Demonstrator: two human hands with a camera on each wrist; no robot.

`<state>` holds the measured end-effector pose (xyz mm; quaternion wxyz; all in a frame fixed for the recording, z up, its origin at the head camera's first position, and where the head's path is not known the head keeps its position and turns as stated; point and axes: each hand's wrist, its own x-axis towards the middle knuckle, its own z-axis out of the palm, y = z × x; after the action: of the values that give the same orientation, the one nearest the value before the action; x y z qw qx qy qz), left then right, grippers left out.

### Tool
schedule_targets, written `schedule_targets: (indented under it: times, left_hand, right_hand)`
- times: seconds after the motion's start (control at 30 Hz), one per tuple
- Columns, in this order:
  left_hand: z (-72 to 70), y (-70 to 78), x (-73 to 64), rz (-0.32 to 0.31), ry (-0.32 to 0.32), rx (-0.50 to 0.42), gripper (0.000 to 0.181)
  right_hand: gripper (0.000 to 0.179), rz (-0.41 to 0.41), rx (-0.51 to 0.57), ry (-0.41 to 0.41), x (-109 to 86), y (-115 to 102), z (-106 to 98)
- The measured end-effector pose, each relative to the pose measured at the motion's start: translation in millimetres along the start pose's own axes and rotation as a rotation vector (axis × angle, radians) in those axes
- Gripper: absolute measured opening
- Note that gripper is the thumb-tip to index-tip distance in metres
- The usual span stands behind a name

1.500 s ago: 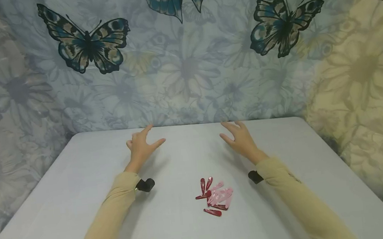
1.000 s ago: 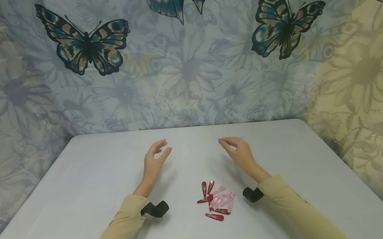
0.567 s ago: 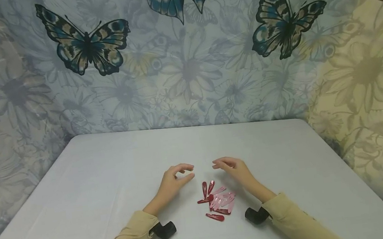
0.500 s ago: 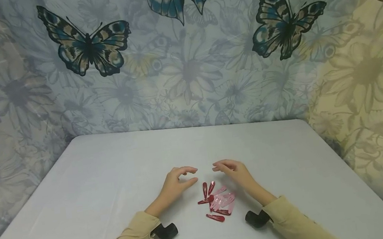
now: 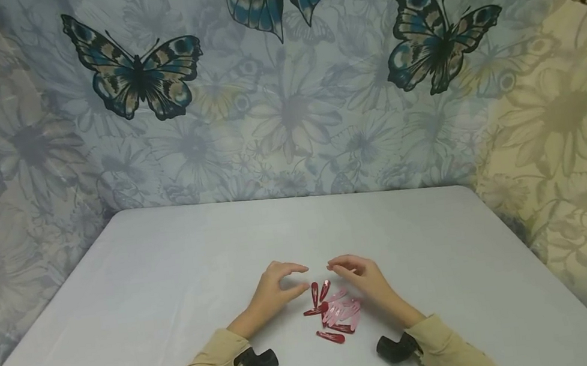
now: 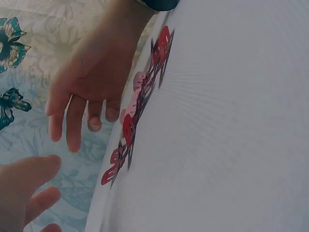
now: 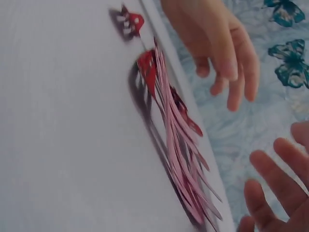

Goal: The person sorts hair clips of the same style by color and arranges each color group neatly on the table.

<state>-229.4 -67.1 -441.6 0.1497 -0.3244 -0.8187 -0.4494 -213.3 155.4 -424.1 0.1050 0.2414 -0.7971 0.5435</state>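
Several red snap hair clips (image 5: 330, 337) and pink snap hair clips (image 5: 342, 309) lie in a loose, partly overlapping pile on a white table (image 5: 197, 248). My left hand (image 5: 273, 288) is just left of the pile, thumb and index finger spread apart with the thumb tip close to the upper red clips. My right hand (image 5: 365, 277) hovers at the pile's upper right, its fingers gently bent and nothing held. In the right wrist view the pink clips (image 7: 181, 150) look stacked, with red clips (image 7: 147, 70) beside them. Both hands face each other over the pile.
A black wrist camera (image 5: 259, 362) sits at my left cuff and another black camera (image 5: 396, 348) at my right cuff. A patterned wall (image 5: 288, 135) with butterflies rises behind the table's far edge.
Both hands have come back from the far part of the table and drawn together beside the clips. The left moved rightward and nearer, the right nearer. The clips stay where they were.
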Motion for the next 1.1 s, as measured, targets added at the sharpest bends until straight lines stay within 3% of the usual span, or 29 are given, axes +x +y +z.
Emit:
schedule_targets:
  times: [0.13, 0.27, 0.37, 0.53, 0.8, 0.97, 1.1]
  left_hand:
    - [3.9, -1.8, 1.4, 0.078, 0.026, 0.093, 0.025]
    - [6.4, -2.9, 2.9, 0.091, 0.046, 0.133, 0.025]
    - [6.9, -2.9, 2.4, 0.072, 0.018, 0.086, 0.029]
    - [6.1, -3.0, 0.2, 0.057, -0.051, 0.018, 0.034]
    - [8.5, -6.4, 2.2, 0.092, -0.11, 0.121, 0.022]
    - [8.9, -7.8, 1.6, 0.086, -0.168, 0.132, 0.02]
    - [9.1, -9.1, 1.2, 0.07, -0.155, 0.088, 0.019]
  right_hand:
    - [0.016, -0.192, -0.137, 0.097, -3.8, -16, 3]
    - [0.02, -0.294, -0.232, 0.185, -2.7, -15, 3]
    - [0.021, -0.285, -0.232, 0.164, -1.2, 1, 4]
    - [0.022, -0.23, -0.225, 0.053, -1.4, 21, 6]
    - [0.02, -0.275, -0.299, -0.025, -3.0, 20, 12]
    - [0.018, -0.241, -0.324, -0.073, -4.3, 21, 13]
    - [0.02, -0.178, -0.294, -0.1, -4.9, 21, 14]
